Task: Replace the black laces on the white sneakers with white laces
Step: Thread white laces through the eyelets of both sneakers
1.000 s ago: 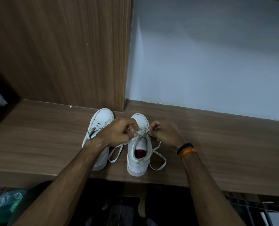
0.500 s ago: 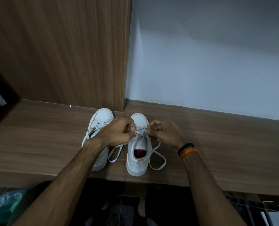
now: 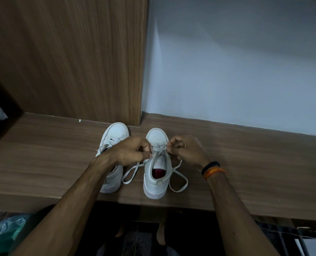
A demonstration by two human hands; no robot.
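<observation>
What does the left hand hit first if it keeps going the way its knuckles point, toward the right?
Probably the lace crossings on the right-hand sneaker: the left hand already pinches lace at that shoe's edge. Beyond them sits the right hand, pinching from the other side. Depth is unclear in this single view.

white sneakers (image 3: 156,174), white laces (image 3: 179,180), woodgrain shelf (image 3: 245,163)
</observation>
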